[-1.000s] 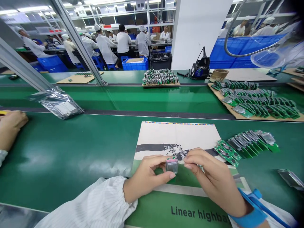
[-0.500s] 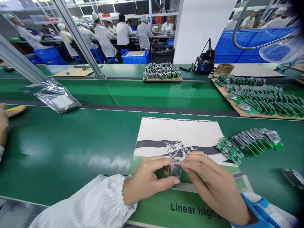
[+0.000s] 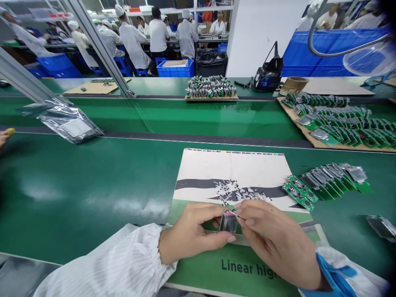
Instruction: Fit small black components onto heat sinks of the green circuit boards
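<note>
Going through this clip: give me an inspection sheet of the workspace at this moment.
Surface: green bench belt under a printed sheet.
Job's things: small metal-faced module, pink on top; stacked green circuit boards to its right.
Clutter: labelled silvery plastic bag at left.
Hands: left hand and right hand both pinch the module.
Cables: nothing seen near the hands.
Surroundings: co-worker's hand at far left; workers in white beyond; blue crates.
</note>
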Motion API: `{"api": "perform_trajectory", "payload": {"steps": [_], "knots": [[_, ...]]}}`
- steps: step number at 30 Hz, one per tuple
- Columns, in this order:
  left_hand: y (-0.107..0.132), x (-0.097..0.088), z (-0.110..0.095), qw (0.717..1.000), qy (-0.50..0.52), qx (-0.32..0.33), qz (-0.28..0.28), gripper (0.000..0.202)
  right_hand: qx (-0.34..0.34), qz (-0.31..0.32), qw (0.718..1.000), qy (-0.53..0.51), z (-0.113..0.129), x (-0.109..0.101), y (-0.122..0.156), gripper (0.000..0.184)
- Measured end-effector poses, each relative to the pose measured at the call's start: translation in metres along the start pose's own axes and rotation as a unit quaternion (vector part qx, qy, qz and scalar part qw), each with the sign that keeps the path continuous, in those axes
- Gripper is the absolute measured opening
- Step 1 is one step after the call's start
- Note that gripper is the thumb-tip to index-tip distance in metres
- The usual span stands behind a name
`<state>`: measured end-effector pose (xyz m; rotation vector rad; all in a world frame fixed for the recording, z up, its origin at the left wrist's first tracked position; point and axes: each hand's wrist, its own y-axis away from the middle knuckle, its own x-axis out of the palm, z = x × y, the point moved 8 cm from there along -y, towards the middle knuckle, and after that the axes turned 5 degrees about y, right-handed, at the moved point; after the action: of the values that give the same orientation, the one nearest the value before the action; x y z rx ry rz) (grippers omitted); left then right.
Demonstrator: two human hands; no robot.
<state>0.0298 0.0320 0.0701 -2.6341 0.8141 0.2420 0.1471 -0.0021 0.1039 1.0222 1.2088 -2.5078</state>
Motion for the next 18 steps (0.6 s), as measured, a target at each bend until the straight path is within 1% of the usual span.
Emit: {"api": "perform_trajectory", "payload": {"steps": [2, 6, 12, 18], "knots": [[-0.0007, 0.0004, -0.0006, 1.0, 0.003, -0.001, 0.002, 0.027, -0.008, 0.003, 1.0, 0.002, -0.0009, 0.0023, 0.004, 0.018], [-0.001, 0.0009, -0.0001, 1.0, -0.006, -0.01, 0.005, 0.029, 0.009, 0.036, 0.999, 0.0, -0.0073, 0.009, 0.0093, 0.026], [-0.0002, 0.0, -0.0004, 1.0, -0.024, 0.008, -0.006, 0.029, -0.014, 0.006, 1.0, 0.001, -0.0026, 0.0036, 0.0066, 0.032], [0.0002, 0.0009, 0.0002, 1.0, -0.02, 0.012, 0.0, 0.03, -0.008, 0.02, 1.0, -0.003, -0.0039, 0.0061, 0.0063, 0.036]]}}
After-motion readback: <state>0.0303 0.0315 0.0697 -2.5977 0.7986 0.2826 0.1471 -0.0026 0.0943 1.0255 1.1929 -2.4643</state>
